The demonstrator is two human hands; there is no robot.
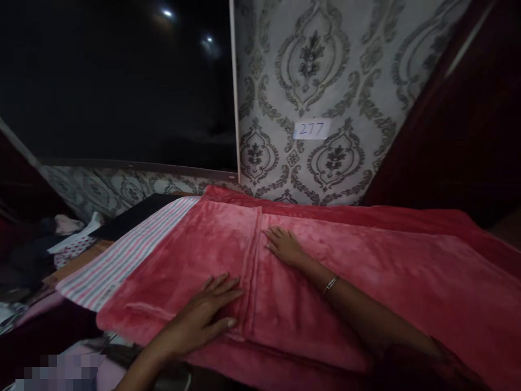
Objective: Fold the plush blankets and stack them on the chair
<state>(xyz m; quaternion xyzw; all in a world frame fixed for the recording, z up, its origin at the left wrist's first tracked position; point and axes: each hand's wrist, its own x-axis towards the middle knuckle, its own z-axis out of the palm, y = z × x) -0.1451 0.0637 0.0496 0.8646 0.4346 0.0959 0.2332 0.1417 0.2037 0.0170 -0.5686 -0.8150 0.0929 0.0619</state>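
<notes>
Patterned wall [325, 65], label [312, 129] seemingly "277", hands flat, blanket [366, 260]

Dim room. Grey damask wallpaper [325, 65] with paper label "277" [311, 129] beyond the hands. Dark glossy screen [118, 81] upper left, reflecting two ceiling lights [166, 12]. Dark maroon cabinet panel [468, 125] right. Clutter of clothes [36, 244] far left.

Thin bangle [331, 283], bare forearms

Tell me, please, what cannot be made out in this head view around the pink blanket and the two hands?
- Surface under the pink blanket: covered by it.
- Palms of left hand and right hand: pressed flat down.
- Clutter at far left: too dark.
- Bottom-left patch: blurred out.
</notes>
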